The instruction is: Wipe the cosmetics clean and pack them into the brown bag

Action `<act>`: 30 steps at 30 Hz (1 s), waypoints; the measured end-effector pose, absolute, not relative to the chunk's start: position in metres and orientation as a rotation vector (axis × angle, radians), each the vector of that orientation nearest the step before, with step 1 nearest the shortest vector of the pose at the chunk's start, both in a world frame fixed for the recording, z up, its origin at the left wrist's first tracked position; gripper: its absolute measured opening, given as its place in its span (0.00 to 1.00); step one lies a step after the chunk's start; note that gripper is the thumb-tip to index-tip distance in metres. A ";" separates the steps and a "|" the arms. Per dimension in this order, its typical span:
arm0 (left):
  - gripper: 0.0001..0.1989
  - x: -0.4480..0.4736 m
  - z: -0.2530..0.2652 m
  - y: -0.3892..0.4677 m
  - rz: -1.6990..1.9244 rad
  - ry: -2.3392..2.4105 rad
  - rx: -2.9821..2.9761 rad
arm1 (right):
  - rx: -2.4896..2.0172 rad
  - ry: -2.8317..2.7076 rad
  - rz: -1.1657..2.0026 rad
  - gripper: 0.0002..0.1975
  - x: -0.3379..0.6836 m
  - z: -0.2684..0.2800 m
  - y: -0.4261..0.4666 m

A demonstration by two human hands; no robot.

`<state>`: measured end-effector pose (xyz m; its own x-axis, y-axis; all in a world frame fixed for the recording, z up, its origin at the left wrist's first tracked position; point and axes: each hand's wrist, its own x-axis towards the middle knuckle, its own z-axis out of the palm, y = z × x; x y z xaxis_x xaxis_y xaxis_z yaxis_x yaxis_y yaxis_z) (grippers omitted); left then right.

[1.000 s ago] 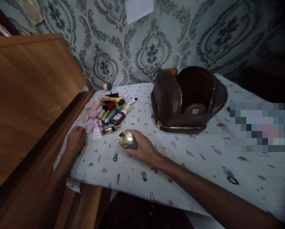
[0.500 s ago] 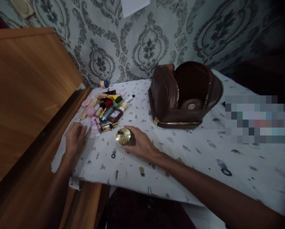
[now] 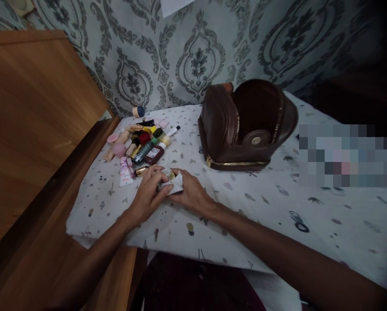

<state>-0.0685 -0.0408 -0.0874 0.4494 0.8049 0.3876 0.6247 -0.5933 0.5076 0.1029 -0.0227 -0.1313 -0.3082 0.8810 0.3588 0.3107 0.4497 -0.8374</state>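
Facing up, gold-topped container (image 3: 172, 176) clasped by curled right hand (image 3: 193, 191), tissue (image 3: 177, 185) held over it by bent left hand (image 3: 149, 190), long axis hidden.

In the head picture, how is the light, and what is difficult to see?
All in the head view: dim light, nearly black at upper right; the brown bag dark inside; a pixelated patch masking part of the tablecloth; the gold lid, mostly covered, too small for detail.
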 end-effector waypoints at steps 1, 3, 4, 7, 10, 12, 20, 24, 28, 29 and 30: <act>0.04 -0.068 -0.087 -0.040 0.898 1.240 2.396 | -1.020 -1.855 0.824 0.24 0.103 -0.131 -0.022; 0.06 -0.066 -0.086 -0.038 0.964 1.292 2.349 | -1.065 -1.888 0.791 0.23 0.102 -0.131 -0.022; 0.07 -0.065 -0.087 -0.036 1.008 1.327 2.313 | -1.089 -1.901 0.773 0.22 0.102 -0.131 -0.022; 0.09 -0.064 -0.093 -0.027 1.102 1.440 2.122 | -1.090 -1.909 0.750 0.26 0.102 -0.132 -0.021; 0.10 -0.065 -0.101 -0.019 1.145 1.496 1.954 | -1.057 -1.890 0.769 0.31 0.102 -0.132 -0.021; 0.09 -0.067 -0.104 -0.017 1.182 1.494 1.938 | -1.055 -1.886 0.787 0.31 0.103 -0.132 -0.021; 0.13 -0.072 -0.099 -0.025 1.084 1.292 2.026 | -1.102 -1.887 0.782 0.43 0.102 -0.137 -0.021; 0.14 -0.073 -0.099 -0.026 1.069 1.260 2.072 | -1.105 -1.899 0.709 0.33 0.102 -0.138 -0.021; 0.15 -0.073 -0.100 -0.028 1.071 1.244 2.121 | -1.092 -1.900 0.701 0.27 0.102 -0.134 -0.024; 0.15 -0.073 -0.101 -0.029 1.060 1.237 2.137 | -1.094 -1.904 0.701 0.26 0.102 -0.132 -0.025; 0.15 -0.073 -0.101 -0.030 1.050 1.226 2.155 | -1.105 -1.904 0.705 0.26 0.102 -0.131 -0.027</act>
